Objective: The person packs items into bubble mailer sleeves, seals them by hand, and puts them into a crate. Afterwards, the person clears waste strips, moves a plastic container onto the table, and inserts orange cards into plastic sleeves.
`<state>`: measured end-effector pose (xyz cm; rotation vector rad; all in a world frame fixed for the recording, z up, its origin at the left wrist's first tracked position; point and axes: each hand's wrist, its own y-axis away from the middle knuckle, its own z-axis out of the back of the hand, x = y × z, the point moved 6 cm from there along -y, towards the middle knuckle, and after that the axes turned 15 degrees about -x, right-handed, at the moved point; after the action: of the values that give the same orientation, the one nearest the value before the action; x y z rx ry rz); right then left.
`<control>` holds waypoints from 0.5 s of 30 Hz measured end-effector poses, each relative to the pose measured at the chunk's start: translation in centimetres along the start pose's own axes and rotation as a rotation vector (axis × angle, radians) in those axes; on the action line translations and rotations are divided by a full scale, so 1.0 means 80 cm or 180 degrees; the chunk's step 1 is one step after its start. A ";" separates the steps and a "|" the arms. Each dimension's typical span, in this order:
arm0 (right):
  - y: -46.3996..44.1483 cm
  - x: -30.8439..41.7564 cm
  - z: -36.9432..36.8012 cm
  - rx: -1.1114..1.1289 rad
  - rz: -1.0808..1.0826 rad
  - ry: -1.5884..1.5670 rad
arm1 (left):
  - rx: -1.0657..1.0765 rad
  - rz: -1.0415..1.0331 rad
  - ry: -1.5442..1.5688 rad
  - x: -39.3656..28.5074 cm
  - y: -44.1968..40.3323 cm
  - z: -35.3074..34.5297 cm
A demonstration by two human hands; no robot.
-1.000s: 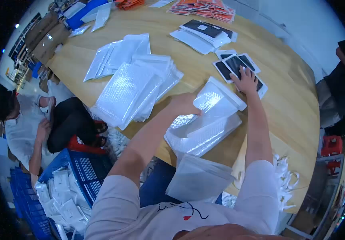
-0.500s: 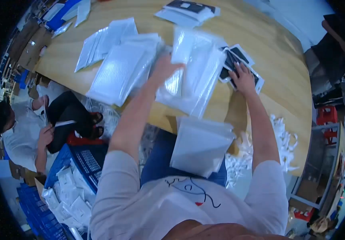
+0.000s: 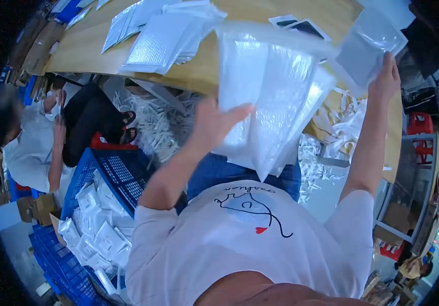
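My left hand grips the left side of a blurred sheaf of shiny white bubble mailers. Its thumb lies over the top one, and its other fingers are partly hidden. The mailers hang over the table edge, above my lap. Off to the right, my right hand is raised, closed on the edge of a flat, pale grey, square-cornered packet with a glossy clear part. Dark-faced, white-bordered flat pieces lie on the table behind the mailers.
More bubble mailers lie at the table's left. A blue crate of white packets stands lower left, near a seated person. White paper strips trail at the right edge and cover the floor.
My left hand has drawn the mailers toward my body. My right hand has left the dark pieces and swung up and right, now with a grey packet. The view has tilted down.
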<state>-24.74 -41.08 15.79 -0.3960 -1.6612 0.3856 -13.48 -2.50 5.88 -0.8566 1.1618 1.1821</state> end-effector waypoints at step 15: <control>0.311 0.095 0.095 0.2448 -0.0731 -0.0966 | 0.0804 -0.2091 0.0108 -0.026 0.130 -0.075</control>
<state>-32.25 -15.76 9.83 0.4408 -1.6815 0.8951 -24.89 -6.48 7.30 -0.9620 0.9224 0.4750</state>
